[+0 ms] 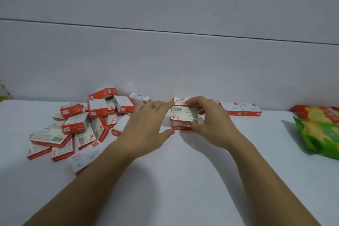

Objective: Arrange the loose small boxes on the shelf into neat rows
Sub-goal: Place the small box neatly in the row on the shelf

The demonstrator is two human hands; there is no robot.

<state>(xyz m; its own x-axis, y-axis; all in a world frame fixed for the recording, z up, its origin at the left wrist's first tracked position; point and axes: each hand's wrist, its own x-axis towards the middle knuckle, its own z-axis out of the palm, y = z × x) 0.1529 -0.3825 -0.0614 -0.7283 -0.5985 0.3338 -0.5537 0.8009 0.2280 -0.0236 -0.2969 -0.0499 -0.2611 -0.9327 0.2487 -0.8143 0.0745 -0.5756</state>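
The right hand [207,121] pinches a staple box [183,114], long axis crosswise, atop a small stack [181,127] between the hands, the spread-fingered left hand [146,124] bracketing its left side, nearest the loose pile [78,126] farther left.

The white shelf [183,180] stretches in front of me to a pale back wall [183,60]; near its middle stands a small stack [181,117] of red-and-white boxes, my mark for the rest; left of the stack sprawls a loose heap [82,124] of the same boxes, tilted and overlapping; between heap and stack a single box [139,97] lies by the wall; right of the stack two boxes [240,109] sit side by side against the wall; well right of it lie snack bags [319,134], orange and green.
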